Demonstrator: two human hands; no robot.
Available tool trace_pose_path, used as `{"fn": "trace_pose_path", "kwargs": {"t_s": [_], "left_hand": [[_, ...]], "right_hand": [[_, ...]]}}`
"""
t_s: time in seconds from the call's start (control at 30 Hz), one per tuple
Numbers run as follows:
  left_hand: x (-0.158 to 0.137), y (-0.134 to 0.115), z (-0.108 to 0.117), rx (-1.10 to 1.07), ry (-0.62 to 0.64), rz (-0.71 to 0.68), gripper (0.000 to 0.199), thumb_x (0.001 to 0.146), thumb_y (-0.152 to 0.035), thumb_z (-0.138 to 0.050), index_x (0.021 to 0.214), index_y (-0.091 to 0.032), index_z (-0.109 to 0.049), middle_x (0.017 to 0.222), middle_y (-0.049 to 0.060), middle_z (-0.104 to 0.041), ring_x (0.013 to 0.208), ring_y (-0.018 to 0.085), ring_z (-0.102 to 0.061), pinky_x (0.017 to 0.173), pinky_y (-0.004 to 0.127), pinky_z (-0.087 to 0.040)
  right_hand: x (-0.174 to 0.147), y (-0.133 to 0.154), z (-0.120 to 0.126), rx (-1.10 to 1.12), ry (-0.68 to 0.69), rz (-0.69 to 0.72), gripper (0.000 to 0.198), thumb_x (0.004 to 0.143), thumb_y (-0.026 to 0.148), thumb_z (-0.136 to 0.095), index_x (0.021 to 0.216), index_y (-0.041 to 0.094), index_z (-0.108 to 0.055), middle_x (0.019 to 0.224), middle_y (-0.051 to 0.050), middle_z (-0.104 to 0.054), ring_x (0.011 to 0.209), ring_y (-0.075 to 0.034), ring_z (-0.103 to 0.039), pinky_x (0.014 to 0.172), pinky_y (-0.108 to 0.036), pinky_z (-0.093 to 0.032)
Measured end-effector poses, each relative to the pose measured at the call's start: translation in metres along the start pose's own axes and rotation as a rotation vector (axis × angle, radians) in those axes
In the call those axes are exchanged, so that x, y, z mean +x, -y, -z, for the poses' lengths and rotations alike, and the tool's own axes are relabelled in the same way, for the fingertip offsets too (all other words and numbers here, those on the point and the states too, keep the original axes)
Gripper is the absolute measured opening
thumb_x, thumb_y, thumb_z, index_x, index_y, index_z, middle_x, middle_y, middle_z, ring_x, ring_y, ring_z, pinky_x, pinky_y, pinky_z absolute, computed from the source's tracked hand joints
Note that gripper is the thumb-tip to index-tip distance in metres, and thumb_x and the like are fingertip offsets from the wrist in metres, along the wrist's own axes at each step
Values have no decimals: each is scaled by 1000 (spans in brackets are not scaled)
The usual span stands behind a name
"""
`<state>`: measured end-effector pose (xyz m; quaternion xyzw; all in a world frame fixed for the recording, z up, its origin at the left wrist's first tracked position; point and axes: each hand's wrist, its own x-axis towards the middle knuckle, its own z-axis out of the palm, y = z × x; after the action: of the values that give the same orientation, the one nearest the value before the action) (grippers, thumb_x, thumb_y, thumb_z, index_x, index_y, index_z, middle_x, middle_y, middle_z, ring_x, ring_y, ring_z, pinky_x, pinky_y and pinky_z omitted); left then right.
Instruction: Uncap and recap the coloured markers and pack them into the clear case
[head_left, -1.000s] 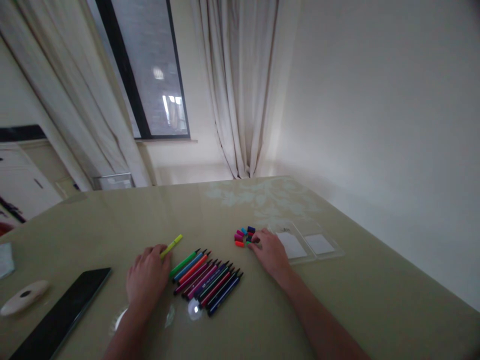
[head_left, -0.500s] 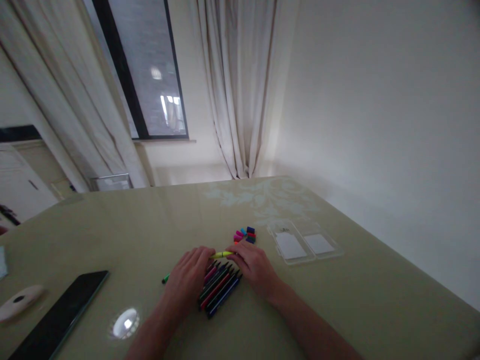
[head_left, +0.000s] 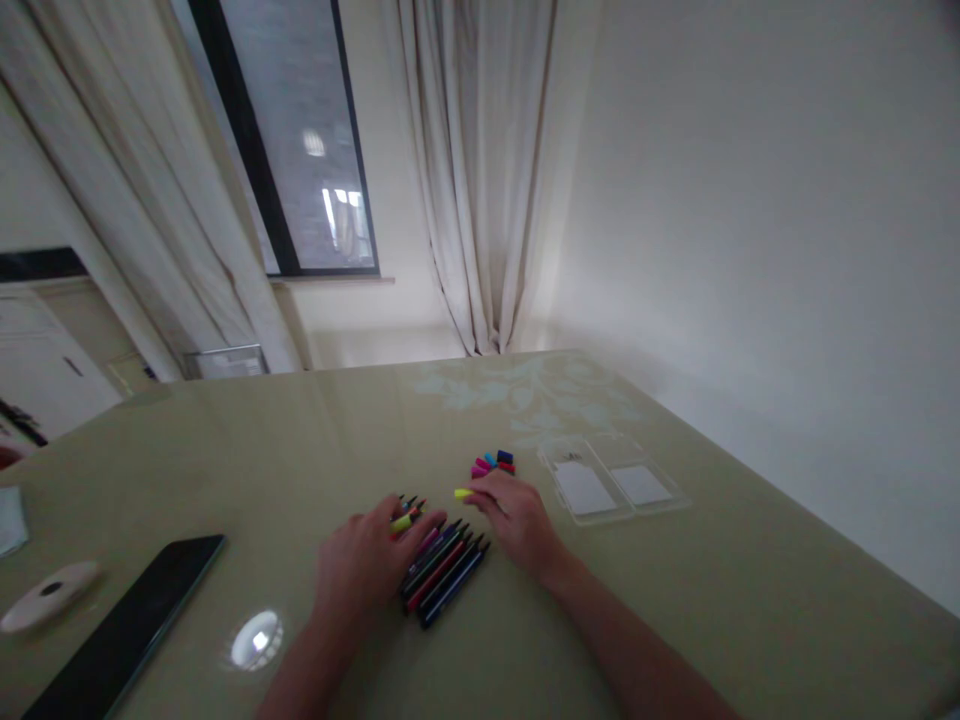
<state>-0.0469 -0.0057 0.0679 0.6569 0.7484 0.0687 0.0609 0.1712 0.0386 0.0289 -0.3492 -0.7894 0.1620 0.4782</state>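
In my right hand (head_left: 514, 510), a yellow marker cap (head_left: 463, 494) is pinched between thumb and fingertips. My left hand (head_left: 360, 560) has its thumb and fingers around a yellow marker (head_left: 403, 522), whose tip points up and right. Below and between the hands lies a row of uncapped dark markers (head_left: 442, 580), side by side on the table. Several more marker tips show just beyond my left fingers; their barrels are hidden by the hand. Loose coloured marker caps (head_left: 491, 462) sit in a small cluster just past my right hand.
A clear plastic case (head_left: 613, 480) lies unfolded at the right, with white paper inside. To the left are a black phone-like slab (head_left: 131, 620), a shiny round piece (head_left: 256, 640) and a white oval object (head_left: 51, 597). The table (head_left: 750, 600) meets the wall at right.
The yellow cap has come off the yellow marker. My right hand has moved slightly right and up with the cap, while the left has drawn the marker left and lowered it toward other markers.
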Motion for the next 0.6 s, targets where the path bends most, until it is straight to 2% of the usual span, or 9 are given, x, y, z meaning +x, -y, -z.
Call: {"fn": "trace_pose_path", "kwargs": {"t_s": [0.1,0.2,0.27,0.37,0.6], "left_hand": [[11,20,-4,-53,-75,122,68,91,-83,-35,109,-27,-67,95,11,-77,92,37,-74,74,41,-52],[19,35,-17,-66,-206,81,64,99,-70,-31,123,-20,-62,111,15,-74,104,35,-70,89,45,-52],[22,40,-26,-37,-246,57,61,100,-64,-31,124,-17,-62,118,17,-71,111,36,-66,94,48,-50],[23,39,-33,-28,-241,43,61,100,-61,-31,123,-15,-63,124,18,-67,116,38,-62,95,52,-49],[22,36,-34,-57,-226,-6,56,101,-56,-32,126,-15,-62,122,16,-68,115,36,-62,97,51,-49]], "right_hand": [[4,-17,12,-88,-189,-109,22,103,34,-58,104,22,-77,96,-7,-78,88,-20,-72,82,-31,-55],[5,-35,17,-192,-239,-188,24,102,32,-56,105,20,-76,96,-9,-77,85,-22,-71,80,-33,-56],[5,-42,16,-239,-201,-213,24,100,28,-55,106,19,-76,98,-10,-77,87,-23,-71,82,-35,-56],[4,-43,13,-288,-139,-221,23,98,22,-55,106,19,-76,101,-11,-77,93,-24,-70,88,-39,-55],[2,-31,10,-275,68,-132,17,96,21,-63,105,23,-77,105,-6,-78,100,-22,-69,94,-37,-49]]}}
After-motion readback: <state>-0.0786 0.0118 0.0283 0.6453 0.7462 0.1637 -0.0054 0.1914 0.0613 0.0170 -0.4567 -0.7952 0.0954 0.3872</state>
